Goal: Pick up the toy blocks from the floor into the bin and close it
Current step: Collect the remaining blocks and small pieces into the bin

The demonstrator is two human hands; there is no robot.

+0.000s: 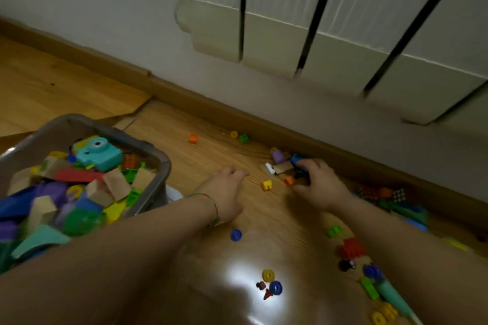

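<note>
At lower left of the frame sat the grey bin [159, 166], lid off, piled high with wooden and coloured toy blocks [87, 192] and a teal toy camera [98, 152] on top near its far side. In frame centre the left hand [227, 190] lay low over the wooden floor [169, 124], just right of the bin, fingers fairly straight and pointing right, holding nothing; a thin green bracelet [212, 202] was on its wrist. Right of centre the right hand [318, 182] was at the baseboard [211, 108], fingers curled round a blue piece [296, 159]; blur hid the exact grip.

Loose pieces were scattered on the floor:
- purple block [277, 156] just left of the blue piece
- yellow block [267, 185] between the two hands
- small orange piece [289, 181] beside the right thumb
- orange block [193, 138], yellow ring [234, 134] and green block [244, 138] farther up along the baseboard
- blue ring [235, 235] below the left wrist
- red block [352, 248] at lower right
- a mixed heap [390, 199] at right edge behind the right forearm

A white radiator [343, 47] filled the upper right.
</note>
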